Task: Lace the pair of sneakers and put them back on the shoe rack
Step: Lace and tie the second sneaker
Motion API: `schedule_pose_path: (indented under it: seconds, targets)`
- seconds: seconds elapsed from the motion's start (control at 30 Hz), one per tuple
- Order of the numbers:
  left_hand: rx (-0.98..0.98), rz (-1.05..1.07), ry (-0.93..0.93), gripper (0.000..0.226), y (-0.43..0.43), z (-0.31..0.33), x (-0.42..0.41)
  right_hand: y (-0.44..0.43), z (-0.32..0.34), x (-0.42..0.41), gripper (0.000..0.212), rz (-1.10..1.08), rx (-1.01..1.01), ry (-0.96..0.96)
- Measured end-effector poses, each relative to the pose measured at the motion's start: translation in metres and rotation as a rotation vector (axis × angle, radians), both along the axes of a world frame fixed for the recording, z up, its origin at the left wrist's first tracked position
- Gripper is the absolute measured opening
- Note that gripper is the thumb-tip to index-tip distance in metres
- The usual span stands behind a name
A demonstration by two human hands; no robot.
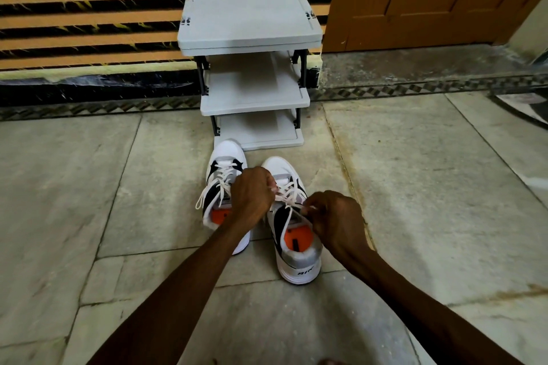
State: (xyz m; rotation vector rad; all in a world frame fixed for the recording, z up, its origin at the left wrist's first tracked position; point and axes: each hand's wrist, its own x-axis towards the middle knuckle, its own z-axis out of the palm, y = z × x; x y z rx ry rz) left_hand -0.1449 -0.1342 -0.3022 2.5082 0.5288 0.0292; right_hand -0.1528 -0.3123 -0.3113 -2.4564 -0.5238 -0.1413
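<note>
Both hands (292, 210) pinching right sneaker's (292, 234) lace (289, 197)

**Two sneakers on the floor before the rack**

The shoe rack (250, 68) stands on the floor (415, 187) against the wall (89, 9), with a door (430, 0) to its right. Just in front of its bottom shelf sit the left sneaker (221, 181) and right sneaker (295, 249) side by side, toes toward the rack, the right one nearer the person. The left hand (252, 195) and right hand (335, 219) hover over the right sneaker, each pinching its lace (289, 197).
</note>
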Motion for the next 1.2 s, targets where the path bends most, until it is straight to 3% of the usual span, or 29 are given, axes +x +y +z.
schedule_pose_path:
  seconds: [0.1,0.17,0.27,0.4,0.5,0.73,0.87,0.97,1.07,1.2]
  targets:
    - [0.178,-0.065,-0.014,0.012,-0.007,-0.002,-0.002,-0.012,-0.008,-0.011,0.011,-0.022,-0.045,0.085]
    - [0.194,-0.083,-0.021,0.011,-0.010,-0.005,-0.004,-0.016,-0.006,-0.010,0.006,-0.041,-0.017,0.131]
    - [0.028,-0.036,-0.030,0.008,-0.001,-0.008,-0.005,-0.017,0.005,0.000,0.010,-0.076,0.145,0.314]
    - [-0.276,-0.032,-0.062,0.005,0.013,-0.002,-0.003,-0.019,0.025,0.008,0.014,-0.080,0.625,0.755]
    - [-0.447,-0.046,-0.070,0.004,0.016,0.008,0.000,-0.015,0.035,0.014,0.023,0.021,0.732,0.900]
    - [-0.415,-0.089,-0.048,0.008,0.014,0.011,0.006,0.007,0.033,0.028,0.006,-0.027,0.621,0.810]
    - [-0.273,-0.105,-0.054,0.007,0.013,0.008,0.008,0.011,0.035,0.031,0.016,-0.012,0.511,0.758]
    - [-0.273,-0.105,-0.083,0.008,0.014,0.005,0.007,0.013,0.036,0.028,0.022,0.039,0.547,0.812]
    - [-0.380,-0.069,-0.100,0.004,0.015,0.002,0.006,0.014,0.035,0.029,0.024,0.040,0.573,0.831]
    - [-0.730,-0.019,-0.046,0.009,0.012,0.008,0.005,0.013,0.028,0.032,0.024,0.032,0.594,0.853]
